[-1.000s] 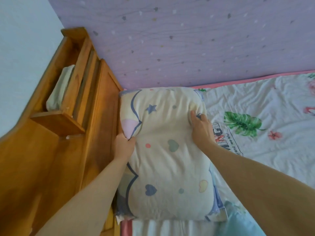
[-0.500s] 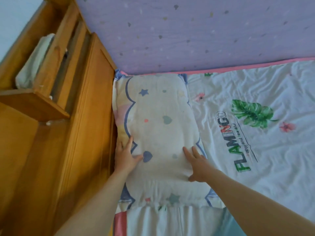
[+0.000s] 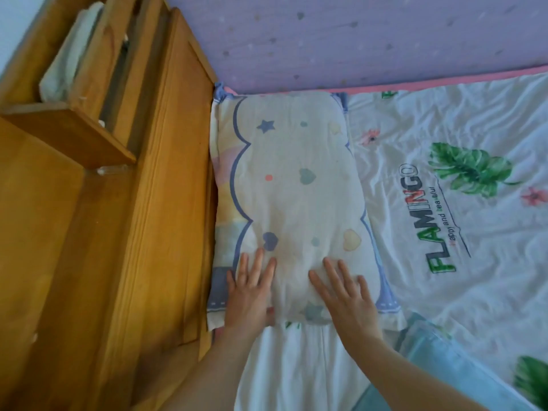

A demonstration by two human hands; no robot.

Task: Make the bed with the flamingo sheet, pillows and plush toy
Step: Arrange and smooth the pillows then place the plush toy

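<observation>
A cream pillow (image 3: pixel 293 188) printed with hearts and stars lies flat at the head of the bed, in the corner between the wooden headboard and the purple wall. Under it spreads the white flamingo sheet (image 3: pixel 462 232) with green leaves and the word FLAMINGO. My left hand (image 3: pixel 250 295) lies flat with straight fingers on the pillow's near left part. My right hand (image 3: pixel 347 301) rests flat on its near right part, fingers spread. No plush toy is in view.
A wooden headboard (image 3: pixel 166 203) with a shelf unit (image 3: pixel 68 129) stands to the left; a folded pale cloth (image 3: pixel 71 54) sits in the shelf. The purple dotted wall (image 3: pixel 355 40) bounds the far side. Light blue fabric (image 3: pixel 439 360) shows at the lower right.
Both hands let go of the pillow's sides and slid toward its near end, now lying flat on top. The pillow has settled flat into the corner.
</observation>
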